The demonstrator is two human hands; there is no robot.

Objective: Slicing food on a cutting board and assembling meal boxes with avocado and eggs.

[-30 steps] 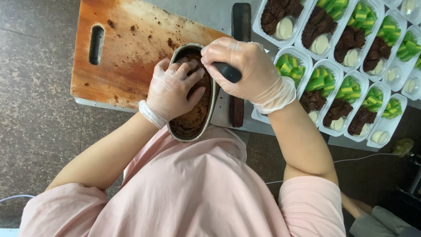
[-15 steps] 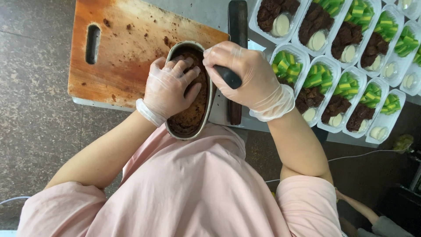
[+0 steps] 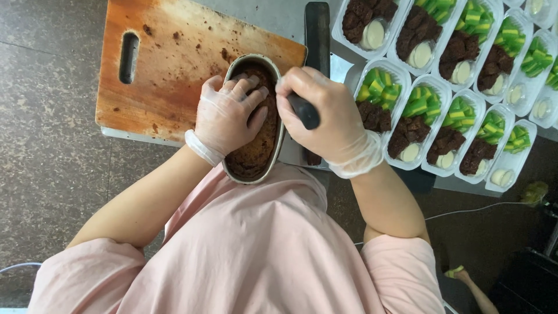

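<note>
While wooden board tops steel counter | right hand grip closed on dark handle, perhaps a knife

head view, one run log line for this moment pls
left hand: pressed on brown loaf in metal tin | right hand: grips dark handle at tin | cutting board: under tin | snack trays: right

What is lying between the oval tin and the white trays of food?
In the head view, a long dark knife lies between the oval tin and the white trays.
</note>
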